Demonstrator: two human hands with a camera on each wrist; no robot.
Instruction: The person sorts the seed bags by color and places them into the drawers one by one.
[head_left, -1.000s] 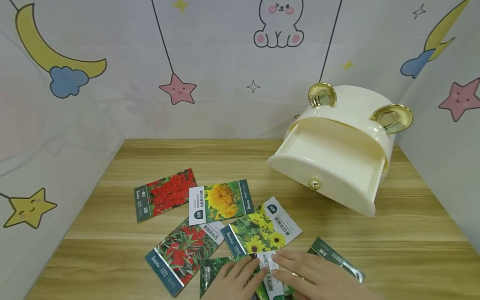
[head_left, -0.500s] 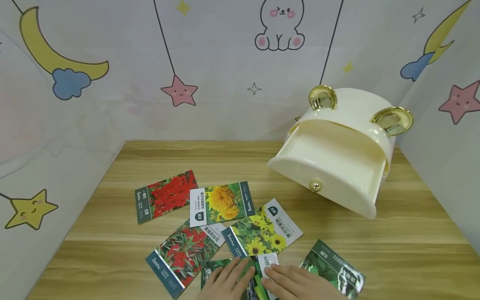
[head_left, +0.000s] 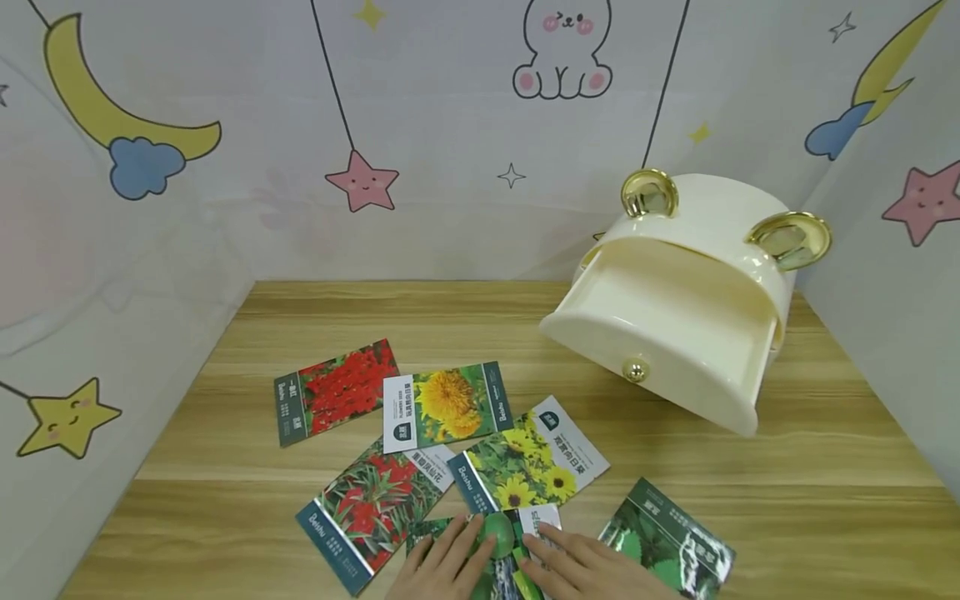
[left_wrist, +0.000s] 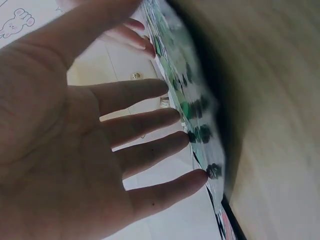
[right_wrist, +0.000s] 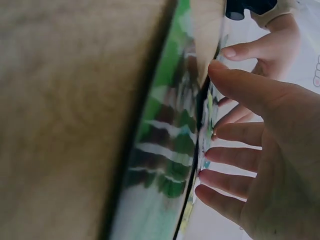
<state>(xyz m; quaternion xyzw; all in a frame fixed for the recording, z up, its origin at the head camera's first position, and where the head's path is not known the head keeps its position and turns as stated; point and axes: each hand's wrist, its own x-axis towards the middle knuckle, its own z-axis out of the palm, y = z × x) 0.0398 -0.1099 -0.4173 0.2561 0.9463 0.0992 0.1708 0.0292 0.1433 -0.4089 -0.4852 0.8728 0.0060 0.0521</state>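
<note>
Both hands rest on a green seed packet at the near edge of the head view, fingers straight and spread. My left hand touches its left part. On its right part, near the white end, lie the fingertips of my right hand. The left wrist view shows the left hand's fingertips against the packet's surface. Seen from the right wrist, the right hand's fingers are likewise extended. Just right of it lies a dark green leafy seed packet. A yellow sunflower packet sits immediately beyond the hands.
A cream bear-eared box stands back right, its drawer pulled out. Left of centre lie an orange-yellow flower packet, a red flower packet and a red-and-green one. Printed cloth walls enclose the wooden table.
The right hand has slid left and toward the near edge, uncovering more of the dark green packet. The left hand has shifted slightly left and nearer. More of the packet between them shows.
</note>
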